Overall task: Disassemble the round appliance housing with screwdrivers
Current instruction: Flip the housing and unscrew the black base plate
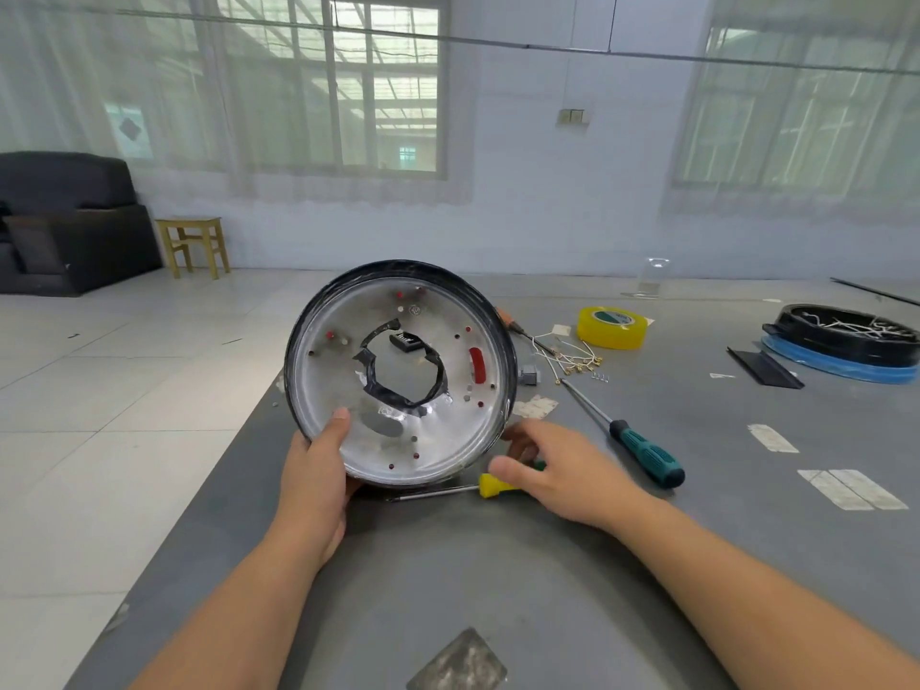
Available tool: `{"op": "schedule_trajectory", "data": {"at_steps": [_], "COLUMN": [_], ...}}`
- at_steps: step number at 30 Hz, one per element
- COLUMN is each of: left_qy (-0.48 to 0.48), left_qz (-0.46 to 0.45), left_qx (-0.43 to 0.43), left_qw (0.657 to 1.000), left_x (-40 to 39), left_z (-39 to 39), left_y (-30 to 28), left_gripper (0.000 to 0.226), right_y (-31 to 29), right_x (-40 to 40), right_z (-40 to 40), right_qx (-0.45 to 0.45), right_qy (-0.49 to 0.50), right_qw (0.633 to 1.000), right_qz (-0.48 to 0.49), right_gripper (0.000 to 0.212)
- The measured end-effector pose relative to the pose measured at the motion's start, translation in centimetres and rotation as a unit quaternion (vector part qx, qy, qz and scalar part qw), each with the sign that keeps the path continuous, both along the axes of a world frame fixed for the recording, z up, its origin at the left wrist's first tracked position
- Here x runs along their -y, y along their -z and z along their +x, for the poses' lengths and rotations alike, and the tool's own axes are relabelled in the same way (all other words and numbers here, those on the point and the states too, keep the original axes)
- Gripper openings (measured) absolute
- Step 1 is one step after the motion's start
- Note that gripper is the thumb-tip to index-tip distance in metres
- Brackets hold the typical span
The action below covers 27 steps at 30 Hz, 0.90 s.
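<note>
The round appliance housing (398,371), a silver disc with a black rim and a ragged centre hole, stands tilted on its edge on the grey table (498,580). My left hand (318,470) grips its lower left rim, thumb on the inner face. A yellow-handled screwdriver (490,486) lies on the table just below the housing. My right hand (552,465) hovers over that handle with relaxed fingers; I cannot tell whether it touches it. To the right lies a green-and-black screwdriver (642,453).
Behind the housing lie an orange-handled tool (508,321), white wires with brass terminals (572,356), small screws (600,376) and a yellow tape roll (613,327). A black round part on a blue ring (846,346) sits far right. The table's left edge drops to tiled floor.
</note>
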<state>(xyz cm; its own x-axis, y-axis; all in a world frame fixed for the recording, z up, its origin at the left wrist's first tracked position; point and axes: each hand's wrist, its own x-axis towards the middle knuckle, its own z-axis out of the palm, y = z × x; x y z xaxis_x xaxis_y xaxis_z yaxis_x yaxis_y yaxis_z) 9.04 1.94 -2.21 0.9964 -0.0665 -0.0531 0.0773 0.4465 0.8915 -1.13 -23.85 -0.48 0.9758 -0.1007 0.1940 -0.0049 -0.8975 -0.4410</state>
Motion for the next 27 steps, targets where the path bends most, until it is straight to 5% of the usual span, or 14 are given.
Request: {"op": "schedule_trajectory", "data": {"at_steps": [6,10,13,17,21,27], "left_qy": [-0.03,-0.049,-0.05,-0.04,-0.023,-0.013], "left_qz": [-0.028,-0.051,-0.056,-0.022,0.017,0.046], "left_qx": [-0.022,-0.038,-0.043,-0.015,0.018,0.055], "left_qw": [0.999,0.997,0.996,0.999,0.999,0.997], "left_x": [-0.2,-0.3,-0.2,-0.1,0.3,0.4], "left_z": [-0.1,-0.1,0.0,0.2,0.1,-0.4], "left_y": [-0.4,-0.5,-0.5,-0.3,0.0,0.1], "left_gripper": [0.037,0.038,0.038,0.035,0.034,0.032], "right_y": [0.3,-0.5,-1.1,-1.1,-0.7,-0.8], "right_x": [1.5,3.6,5.8,10.3,13.3,13.5], "right_z": [-2.4,-2.7,-2.4,-2.9,-3.2,-2.6], "right_qx": [0.027,0.124,0.17,0.088,0.004,-0.067], "right_qy": [-0.091,0.046,0.229,0.348,0.36,0.335], "right_qw": [0.979,0.958,0.937,0.928,0.932,0.938], "right_qz": [-0.183,-0.255,-0.203,-0.098,0.039,0.063], "right_gripper": [0.054,0.043,0.036,0.041,0.037,0.032]}}
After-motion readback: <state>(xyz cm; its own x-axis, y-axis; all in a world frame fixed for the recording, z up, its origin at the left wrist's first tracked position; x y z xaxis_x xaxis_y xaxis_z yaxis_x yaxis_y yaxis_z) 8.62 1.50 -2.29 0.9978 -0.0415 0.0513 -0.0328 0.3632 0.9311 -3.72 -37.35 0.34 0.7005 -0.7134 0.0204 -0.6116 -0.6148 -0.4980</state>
